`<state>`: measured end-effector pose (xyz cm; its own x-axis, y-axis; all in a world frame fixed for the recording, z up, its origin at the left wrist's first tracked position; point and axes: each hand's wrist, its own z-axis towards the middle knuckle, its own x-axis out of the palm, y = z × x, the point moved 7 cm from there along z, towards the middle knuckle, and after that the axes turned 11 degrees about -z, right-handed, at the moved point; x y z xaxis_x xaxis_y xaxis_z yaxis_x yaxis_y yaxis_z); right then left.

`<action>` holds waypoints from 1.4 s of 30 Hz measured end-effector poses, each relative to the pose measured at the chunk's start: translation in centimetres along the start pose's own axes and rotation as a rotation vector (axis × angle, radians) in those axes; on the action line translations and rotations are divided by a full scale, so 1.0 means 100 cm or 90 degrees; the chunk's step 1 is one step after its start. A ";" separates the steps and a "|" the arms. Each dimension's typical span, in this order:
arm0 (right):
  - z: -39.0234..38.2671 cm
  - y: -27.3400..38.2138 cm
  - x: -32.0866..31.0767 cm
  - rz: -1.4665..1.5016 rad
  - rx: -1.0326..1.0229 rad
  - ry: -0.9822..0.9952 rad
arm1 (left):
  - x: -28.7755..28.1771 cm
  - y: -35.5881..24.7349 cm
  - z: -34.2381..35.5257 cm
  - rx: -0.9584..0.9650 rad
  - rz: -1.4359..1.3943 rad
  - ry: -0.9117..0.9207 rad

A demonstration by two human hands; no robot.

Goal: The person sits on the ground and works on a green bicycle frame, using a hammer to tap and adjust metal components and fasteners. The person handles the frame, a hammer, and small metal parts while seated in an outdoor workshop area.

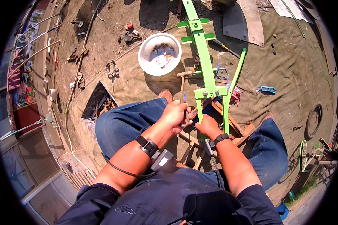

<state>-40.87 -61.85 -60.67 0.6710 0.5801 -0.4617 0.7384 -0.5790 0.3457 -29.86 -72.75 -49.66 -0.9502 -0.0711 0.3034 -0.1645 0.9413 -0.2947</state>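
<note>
My left hand [176,114] is closed round a rusty T-shaped tool [182,84], whose crossbar sits beside a thin rod on the green metal frame [208,77]. A curved rusty piece shows in the fingers. My right hand [209,125] grips the lower left leg of that frame, just right of my left hand. The frame runs away from me, with two bolts on its near cross plate, over a wooden stand [236,129] between my legs. A white basin [146,56] holding small parts lies left of the frame. A red-and-white cloth [235,96] is partly hidden behind the frame.
Around me on the tarp lie a blue utility knife [266,89], a tire [314,120], a dark tray of metal pieces [94,105] and scattered tools. A green wheel rim [303,153] is at the right. A long hose [69,112] runs along the left near a wall.
</note>
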 end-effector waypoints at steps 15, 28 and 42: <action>-0.006 0.006 -0.009 -0.004 0.003 -0.013 | -0.005 -0.003 -0.004 0.047 -0.050 -0.118; -0.004 0.010 -0.004 0.008 -0.026 -0.035 | 0.000 -0.002 -0.003 -0.006 -0.025 -0.033; 0.000 0.001 -0.010 0.018 0.002 -0.003 | 0.004 -0.004 -0.002 0.010 -0.002 0.016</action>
<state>-41.48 -62.45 -60.13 0.6910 0.5609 -0.4560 0.7192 -0.5967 0.3560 -30.16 -73.08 -49.23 -0.9428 -0.0665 0.3267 -0.1725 0.9359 -0.3073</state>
